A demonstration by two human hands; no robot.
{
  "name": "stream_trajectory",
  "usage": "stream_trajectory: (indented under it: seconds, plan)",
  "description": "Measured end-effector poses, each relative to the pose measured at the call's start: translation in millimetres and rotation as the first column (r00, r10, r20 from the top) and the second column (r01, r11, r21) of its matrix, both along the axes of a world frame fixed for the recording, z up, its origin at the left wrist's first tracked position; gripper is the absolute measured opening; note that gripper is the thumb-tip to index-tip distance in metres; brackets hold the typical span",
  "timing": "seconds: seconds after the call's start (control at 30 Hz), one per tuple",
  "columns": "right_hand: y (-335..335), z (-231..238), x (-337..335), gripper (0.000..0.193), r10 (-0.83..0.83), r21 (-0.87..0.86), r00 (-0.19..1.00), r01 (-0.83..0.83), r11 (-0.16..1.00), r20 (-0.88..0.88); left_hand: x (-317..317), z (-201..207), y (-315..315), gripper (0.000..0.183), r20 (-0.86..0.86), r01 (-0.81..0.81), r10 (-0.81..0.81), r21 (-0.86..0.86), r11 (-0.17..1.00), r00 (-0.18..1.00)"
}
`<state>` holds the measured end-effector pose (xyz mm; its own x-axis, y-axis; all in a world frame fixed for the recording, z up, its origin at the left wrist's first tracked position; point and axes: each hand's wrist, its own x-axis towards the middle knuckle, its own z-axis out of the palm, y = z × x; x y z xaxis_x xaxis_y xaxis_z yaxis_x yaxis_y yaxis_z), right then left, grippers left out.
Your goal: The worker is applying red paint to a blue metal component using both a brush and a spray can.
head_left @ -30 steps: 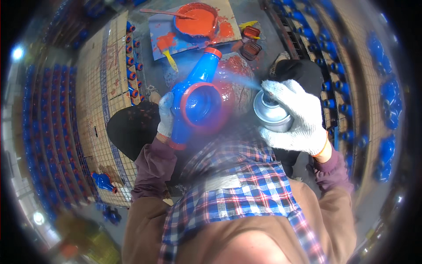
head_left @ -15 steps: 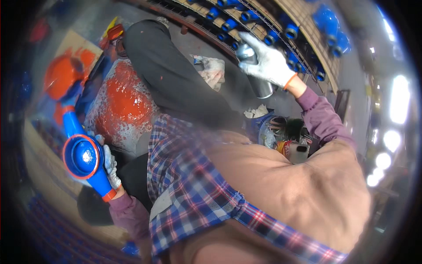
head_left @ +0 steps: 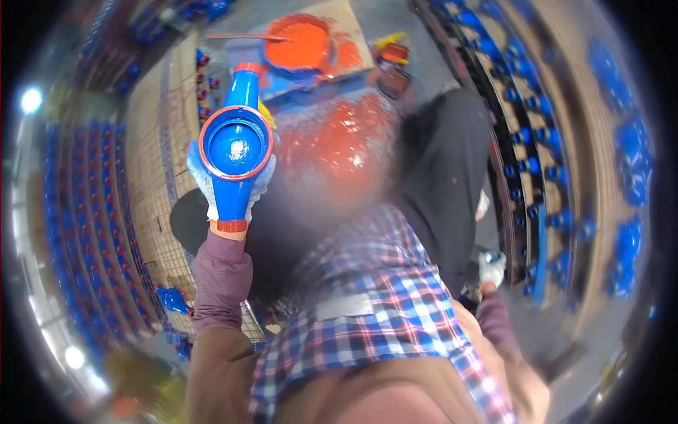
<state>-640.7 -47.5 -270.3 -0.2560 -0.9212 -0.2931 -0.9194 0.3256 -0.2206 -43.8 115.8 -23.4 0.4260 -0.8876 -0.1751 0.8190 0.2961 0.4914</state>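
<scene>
My left hand (head_left: 263,182) is closed around the lower end of a blue water meter body (head_left: 233,201). Its round open mouth faces up and has a red-orange rim. Both of its pipe ends are red-orange too. My right hand (head_left: 491,271) is low at the right, beside my leg, small and partly blurred. A spray can (head_left: 492,256) shows only as a small silvery end at its closed fingers. Ahead of the meter body is a round dish of orange paint (head_left: 298,42), with a thin stick (head_left: 244,37) across its edge.
A board (head_left: 347,30) smeared with orange lies under the dish. Nearer is a paint-splattered sheet (head_left: 353,145). Beside it sits a red and yellow object (head_left: 392,60). Racks of blue meter bodies (head_left: 526,134) stand right, and more rows (head_left: 92,212) left. One blue body (head_left: 171,299) lies near my left elbow.
My view has turned to the right. The meter body stays in my left hand, now upright ahead of me. My right hand has dropped from its raised place with the spray can to beside my leg.
</scene>
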Motion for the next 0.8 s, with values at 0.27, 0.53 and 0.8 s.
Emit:
stream_trajectory:
  seconds: [0.27,0.53,0.8]
  plan:
    - [-91,225,162,0.026,0.624,-0.867,0.777,-0.249,0.431,0.087,59,31,16,0.087,-0.016,-0.067,0.067,-0.032,0.997,0.998]
    - [-48,211,464,0.039,0.984,-0.724,-0.126,-0.666,-0.18,-0.128,57,4,77,0.101,-0.206,0.001,-0.067,-0.309,0.951,0.976]
    - [-52,99,627,0.044,0.819,-0.481,-0.404,-0.668,-0.569,-0.407,52,-15,127,0.088,-0.384,-0.398,0.391,0.066,0.915,0.837]
